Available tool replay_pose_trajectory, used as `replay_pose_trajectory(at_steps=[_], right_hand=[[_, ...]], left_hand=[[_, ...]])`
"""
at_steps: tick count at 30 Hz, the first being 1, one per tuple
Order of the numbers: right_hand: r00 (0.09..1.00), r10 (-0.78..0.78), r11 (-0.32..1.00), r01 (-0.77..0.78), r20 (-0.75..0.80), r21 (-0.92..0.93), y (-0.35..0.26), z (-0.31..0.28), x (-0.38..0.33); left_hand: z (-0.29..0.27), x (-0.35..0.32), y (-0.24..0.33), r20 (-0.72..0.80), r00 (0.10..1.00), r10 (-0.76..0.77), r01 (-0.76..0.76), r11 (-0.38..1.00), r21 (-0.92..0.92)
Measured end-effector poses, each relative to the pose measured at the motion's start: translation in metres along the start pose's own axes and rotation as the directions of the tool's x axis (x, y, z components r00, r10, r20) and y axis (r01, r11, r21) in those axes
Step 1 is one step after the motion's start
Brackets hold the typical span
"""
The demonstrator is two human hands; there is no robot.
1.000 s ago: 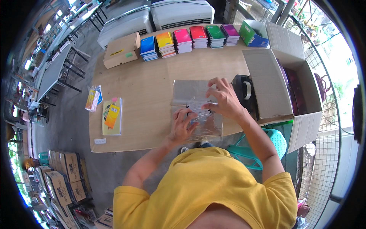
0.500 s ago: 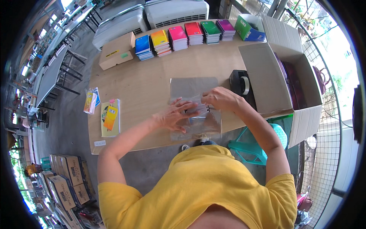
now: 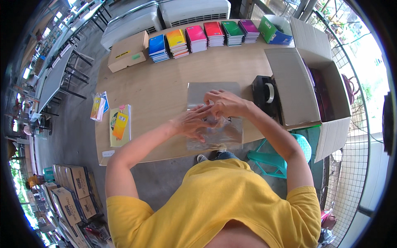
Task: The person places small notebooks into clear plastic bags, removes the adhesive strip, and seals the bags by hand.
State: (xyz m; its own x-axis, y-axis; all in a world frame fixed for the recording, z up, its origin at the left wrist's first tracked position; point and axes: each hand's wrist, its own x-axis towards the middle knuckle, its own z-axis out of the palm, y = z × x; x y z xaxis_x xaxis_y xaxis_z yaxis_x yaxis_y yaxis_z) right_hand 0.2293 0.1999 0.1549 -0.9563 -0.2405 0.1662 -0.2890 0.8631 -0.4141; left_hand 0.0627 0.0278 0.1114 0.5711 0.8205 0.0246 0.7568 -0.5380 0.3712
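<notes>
A flat sheet or bag of clear plastic (image 3: pixel 230 136) lies near the front edge of the table, its far part looking grey. My left hand (image 3: pixel 192 125) rests palm down on it, fingers stretched toward the right. Just beyond and beside those fingers, my right hand (image 3: pixel 226 103) is closed, fingertips bent down in a pinch over the plastic. Whatever is between its fingertips is hidden; crinkled clear film shows beneath both hands.
Stacks of coloured notebooks (image 3: pixel 177 38) line the far edge beside a closed cardboard box (image 3: pixel 128 53). A black tape dispenser (image 3: pixel 261 93) and a large open carton (image 3: pixel 293 87) stand right. Left lies a pad (image 3: pixel 127 136) with a yellow packet (image 3: pixel 120 125). A teal stool (image 3: pixel 269 162) is below.
My right hand has moved left, to the fingers of my left hand. The left hand stays on the plastic, its fingers less widely spread. The whole view has shifted slightly.
</notes>
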Motion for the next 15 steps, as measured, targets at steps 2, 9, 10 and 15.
replay_pose_trajectory(at_steps=[2,9,10,15], right_hand=[[1.000,-0.007,1.000,0.007,-0.001,0.001,0.000,0.003,0.003],[0.988,-0.017,0.984,0.044,-0.152,0.175,0.016,0.028,-0.005],[0.977,-0.019,0.971,0.068,-0.210,0.228,0.024,0.039,-0.011],[0.828,0.472,0.646,-0.090,-0.304,0.758,0.022,0.082,-0.031]], left_hand=[[0.004,0.000,-0.001,-0.005,1.000,0.008,-0.008,1.000,-0.023],[0.028,0.001,0.000,-0.184,0.978,-0.096,0.073,0.989,-0.131],[0.033,0.005,0.005,-0.243,0.961,-0.134,0.099,0.983,-0.152],[0.057,0.020,0.037,-0.552,0.743,-0.379,0.337,0.924,-0.181]])
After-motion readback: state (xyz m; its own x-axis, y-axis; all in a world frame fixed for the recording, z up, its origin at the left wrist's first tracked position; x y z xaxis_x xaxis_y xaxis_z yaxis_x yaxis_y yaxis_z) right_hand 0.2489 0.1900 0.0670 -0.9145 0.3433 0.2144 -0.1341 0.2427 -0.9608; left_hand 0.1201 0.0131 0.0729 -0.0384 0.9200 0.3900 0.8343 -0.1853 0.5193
